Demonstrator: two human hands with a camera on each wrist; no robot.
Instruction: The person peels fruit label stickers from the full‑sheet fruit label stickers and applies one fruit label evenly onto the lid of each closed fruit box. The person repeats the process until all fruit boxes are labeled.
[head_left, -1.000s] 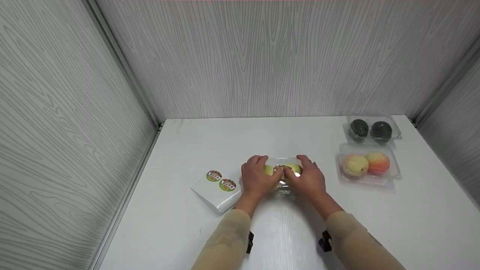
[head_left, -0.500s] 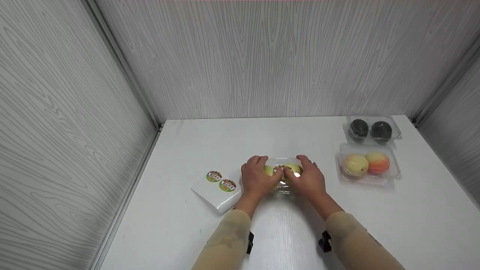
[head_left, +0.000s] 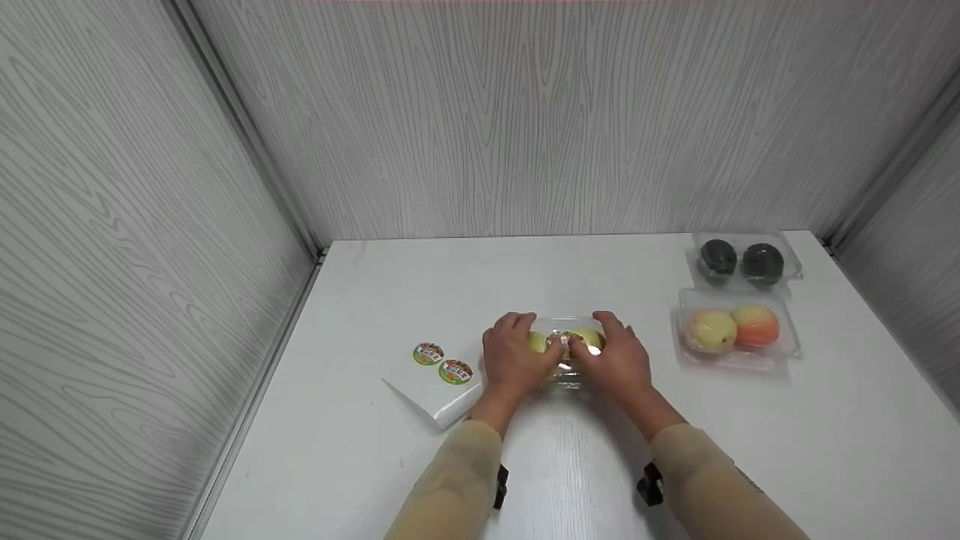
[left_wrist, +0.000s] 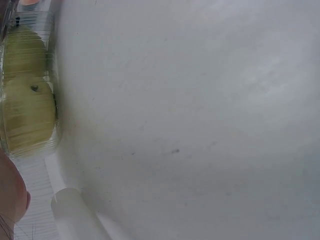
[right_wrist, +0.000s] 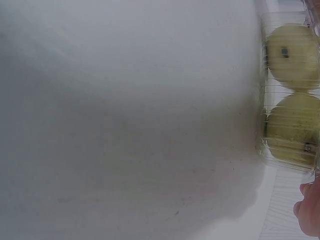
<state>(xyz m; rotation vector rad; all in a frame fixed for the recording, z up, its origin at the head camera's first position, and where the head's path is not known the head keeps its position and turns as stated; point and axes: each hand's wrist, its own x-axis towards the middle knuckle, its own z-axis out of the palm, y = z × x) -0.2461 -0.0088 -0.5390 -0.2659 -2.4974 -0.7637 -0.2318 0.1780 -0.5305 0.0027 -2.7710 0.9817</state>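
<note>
In the head view a clear plastic fruit box [head_left: 568,324] rests on the white table, with yellow-green fruits [head_left: 589,337] inside. A round printed sticker [head_left: 564,340] lies on its lid. My left hand [head_left: 516,356] wraps the box's left end, and my right hand [head_left: 619,358] grips the opposite end. Both thumbs come together over the sticker and cover part of it. The left wrist view shows two fruits [left_wrist: 29,112] through the ribbed wall of the box. From the right wrist the same pair of fruits [right_wrist: 292,57] appears, a fingertip [right_wrist: 309,210] close to the box's corner.
Left of the box lies a white backing sheet [head_left: 420,384] with two round stickers [head_left: 455,371], its near edge curled. To the right stands a clear box [head_left: 787,346] with a pale fruit and a red-yellow one. Behind it another box [head_left: 787,247] holds two dark fruits.
</note>
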